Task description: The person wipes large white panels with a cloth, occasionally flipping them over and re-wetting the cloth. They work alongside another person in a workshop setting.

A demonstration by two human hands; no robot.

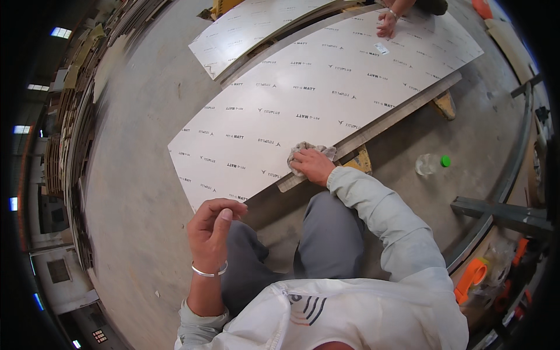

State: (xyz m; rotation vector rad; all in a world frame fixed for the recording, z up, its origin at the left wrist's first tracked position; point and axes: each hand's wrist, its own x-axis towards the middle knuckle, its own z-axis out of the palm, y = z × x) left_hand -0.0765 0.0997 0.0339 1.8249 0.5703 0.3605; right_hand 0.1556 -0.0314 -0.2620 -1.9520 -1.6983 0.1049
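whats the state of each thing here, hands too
right hand: pressed on the rag, fingers closed over it
rag: crumpled, at the sheet's near edge
left hand: raised, empty, fingers curled
white sheet: lying flat, film-covered
plastic bottle: on its side on the floor, green cap on
co-worker's hand: resting on the sheet's far end

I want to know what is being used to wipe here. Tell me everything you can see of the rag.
The rag is a small, crumpled piece of pale grey-beige cloth, bunched into soft folds. It lies pressed on the near edge of the white sheet, by the metal strip along that edge. The right hand covers its near side, fingers gripping it, so only its far folds show. Nothing else touches it.
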